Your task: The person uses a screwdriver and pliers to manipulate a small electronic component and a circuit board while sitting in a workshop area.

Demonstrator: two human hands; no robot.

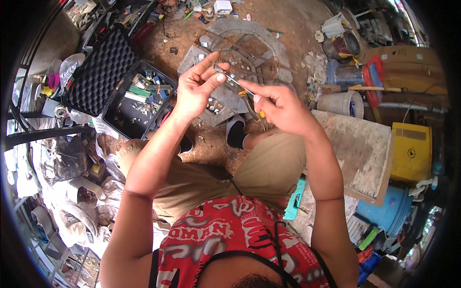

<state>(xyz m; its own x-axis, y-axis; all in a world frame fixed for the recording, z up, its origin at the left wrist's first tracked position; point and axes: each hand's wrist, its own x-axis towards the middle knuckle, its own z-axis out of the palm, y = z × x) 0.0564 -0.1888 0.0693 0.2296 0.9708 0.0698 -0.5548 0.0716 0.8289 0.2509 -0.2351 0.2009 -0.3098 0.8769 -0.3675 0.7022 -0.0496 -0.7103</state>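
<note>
In front of me, over the floor, my left hand (196, 91) pinches a small dark grey part (219, 69) between thumb and fingers. Its kind is too small to make out. My right hand (285, 110) grips a screwdriver (233, 80), the index finger stretched along its thin metal shaft. The shaft points up and left, its tip at or very near the small part. A yellow bit below the right palm looks like the handle, mostly hidden by the fingers. Beneath both hands, small pieces lie scattered on a grey slab (211, 117).
At left an open black case (126, 128) with a foam-lined lid (103, 72) holds circuit boards (139, 94). A round grey frame (281, 53) lies ahead. On the right are a worn wooden board (357, 153), a yellow box (411, 151), a white bucket (336, 104) and a teal object (294, 199).
</note>
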